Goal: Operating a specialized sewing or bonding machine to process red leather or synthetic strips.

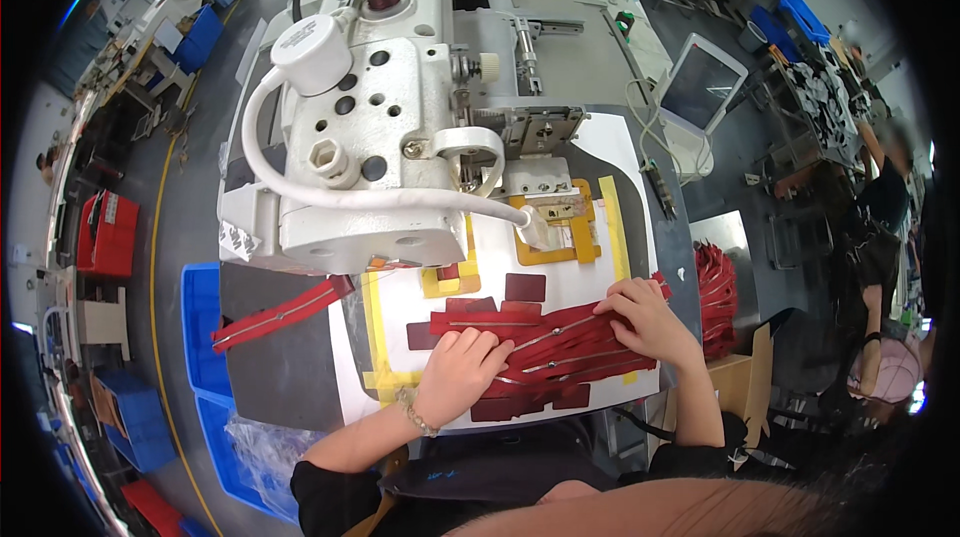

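Note:
A pile of red zipper strips (560, 357) with dark red tabs lies on the white work sheet (385, 297), below the white sewing machine head (360, 117). My left hand (460, 377) has its fingers curled onto the strips at the pile's left part. Higher up on the pile's right part, my right hand (648, 327) pinches at the strips, its fingertips partly hidden. Loose dark red squares (525, 287) sit just above the pile. A separate red zipper (270, 320) lies at the left. A yellow clamp frame (585, 237) is under the machine.
A blue bin (200, 337) with clear plastic stands left of the table. A heap of red zippers (715, 297) and a cardboard box (760, 367) sit at the right, below a screen (700, 87). Other people (875, 227) are at the far right and far left.

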Motion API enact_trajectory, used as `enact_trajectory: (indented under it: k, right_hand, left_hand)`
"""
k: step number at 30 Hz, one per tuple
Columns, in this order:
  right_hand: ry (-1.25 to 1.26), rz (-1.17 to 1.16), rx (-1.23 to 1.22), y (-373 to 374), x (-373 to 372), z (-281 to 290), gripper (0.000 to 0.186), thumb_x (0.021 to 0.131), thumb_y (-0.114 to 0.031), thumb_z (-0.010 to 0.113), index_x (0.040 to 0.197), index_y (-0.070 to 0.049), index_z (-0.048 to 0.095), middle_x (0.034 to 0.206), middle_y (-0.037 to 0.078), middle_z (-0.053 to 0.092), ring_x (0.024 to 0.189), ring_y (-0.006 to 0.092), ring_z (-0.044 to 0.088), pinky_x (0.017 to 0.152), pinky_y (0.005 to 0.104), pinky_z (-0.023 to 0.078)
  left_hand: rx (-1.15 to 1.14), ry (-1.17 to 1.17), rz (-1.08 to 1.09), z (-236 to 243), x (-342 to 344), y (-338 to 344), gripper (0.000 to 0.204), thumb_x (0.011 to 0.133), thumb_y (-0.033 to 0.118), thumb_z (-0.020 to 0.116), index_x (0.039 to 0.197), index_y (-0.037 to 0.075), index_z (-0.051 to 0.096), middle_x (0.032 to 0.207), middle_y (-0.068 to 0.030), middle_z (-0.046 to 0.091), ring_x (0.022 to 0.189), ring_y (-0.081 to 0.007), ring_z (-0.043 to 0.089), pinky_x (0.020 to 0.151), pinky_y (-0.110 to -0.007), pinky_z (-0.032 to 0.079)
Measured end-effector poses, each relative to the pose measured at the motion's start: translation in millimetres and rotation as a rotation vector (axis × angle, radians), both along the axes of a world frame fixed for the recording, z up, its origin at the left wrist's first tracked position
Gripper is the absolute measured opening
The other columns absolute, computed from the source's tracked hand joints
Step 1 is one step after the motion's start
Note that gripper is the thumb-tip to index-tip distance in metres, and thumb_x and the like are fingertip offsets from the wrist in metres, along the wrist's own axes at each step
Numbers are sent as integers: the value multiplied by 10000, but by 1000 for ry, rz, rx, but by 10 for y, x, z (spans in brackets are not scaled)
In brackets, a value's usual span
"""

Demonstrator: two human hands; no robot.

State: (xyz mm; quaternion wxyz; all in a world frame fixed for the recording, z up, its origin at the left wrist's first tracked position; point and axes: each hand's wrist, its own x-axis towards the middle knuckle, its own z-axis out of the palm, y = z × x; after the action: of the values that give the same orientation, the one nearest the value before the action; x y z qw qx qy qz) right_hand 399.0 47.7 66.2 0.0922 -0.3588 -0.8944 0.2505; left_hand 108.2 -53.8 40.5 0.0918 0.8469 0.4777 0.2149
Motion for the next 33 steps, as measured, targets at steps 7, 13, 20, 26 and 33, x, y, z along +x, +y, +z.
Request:
enact_trajectory:
  k: [7, 13, 20, 26, 33]
  right_hand:
    - [-31, 13, -189, 73, -9, 15, 296, 710, -38, 593, 1000, -96, 592, 977, 70, 546, 989, 246, 526, 864, 352, 362]
    - [33, 9, -222, 105, -44, 49, 313, 741, -135, 687, 1040, -94, 604, 1080, 56, 571, 1075, 239, 519, 913, 355, 347]
    - [201, 81, -208, 75, -72, -152, 417, 748, -234, 756, 1121, -108, 619, 1193, 60, 556, 1190, 227, 469, 1020, 363, 274]
    - [198, -13, -254, 51, -210, -21, 200, 731, -141, 744, 894, -94, 639, 1122, 42, 559, 1138, 214, 483, 1009, 370, 261]
    - [246, 53, -343, 231, 99, -88, 350, 645, 15, 695, 982, -67, 648, 913, 56, 600, 977, 214, 570, 925, 317, 370]
  left_hand:
    - [-33, -6, 86, 57, 63, -10, 311, 726, 157, 712, 1024, 99, 647, 895, -13, 515, 847, -182, 502, 714, -320, 357]
    - [-105, -48, 125, 85, 18, 25, 202, 714, 126, 718, 883, 102, 611, 846, -25, 524, 808, -198, 503, 696, -321, 363]
    - [-2, -272, -27, 340, 95, 126, 239, 678, 18, 664, 901, 80, 606, 742, -38, 540, 657, -222, 535, 575, -320, 405]
    - [171, -390, -186, 302, 62, 206, 248, 637, 39, 657, 882, 50, 620, 760, -55, 573, 615, -199, 549, 494, -288, 392]
    - [455, -190, -287, 544, -6, 218, 372, 615, 100, 637, 970, -6, 671, 802, -77, 590, 584, -131, 510, 476, -233, 347]
